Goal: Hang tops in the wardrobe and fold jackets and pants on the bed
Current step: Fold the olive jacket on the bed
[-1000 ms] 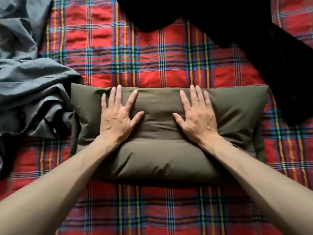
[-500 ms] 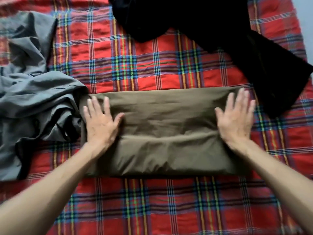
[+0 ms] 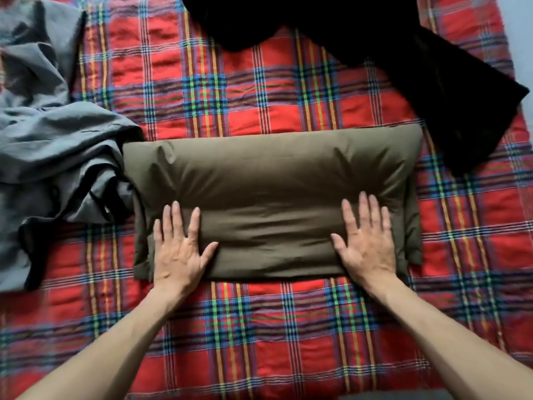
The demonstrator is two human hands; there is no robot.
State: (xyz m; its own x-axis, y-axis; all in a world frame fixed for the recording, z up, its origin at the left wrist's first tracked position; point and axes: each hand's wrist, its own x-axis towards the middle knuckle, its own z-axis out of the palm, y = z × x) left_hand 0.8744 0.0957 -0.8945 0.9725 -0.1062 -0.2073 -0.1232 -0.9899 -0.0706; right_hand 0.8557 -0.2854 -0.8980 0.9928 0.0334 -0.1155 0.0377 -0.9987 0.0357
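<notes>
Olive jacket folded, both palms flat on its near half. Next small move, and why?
Probably slide both palms toward the far edge, pressing down. The left hand and right hand lie flat on the near half of the olive jacket, which looks flattened, while the far half bulges, puffy.

- Bed [image 3: 268, 327] filled nearly the whole view, seen from above.
- It was covered by a red plaid blanket [image 3: 259, 82]: blue, green, yellow and white stripes in a grid, fabric lightly wrinkled.
- Pale grey-blue surface [image 3: 523, 30] showed past the blanket's right edge at top right. Wall or floor, couldn't tell.
- Dark grey strip [image 3: 389, 396] sat at the bottom edge, right of centre. Too little showed to identify it.
- Light was soft and diffuse, shadows faint.
- Left edge of the view was blurred.
</notes>
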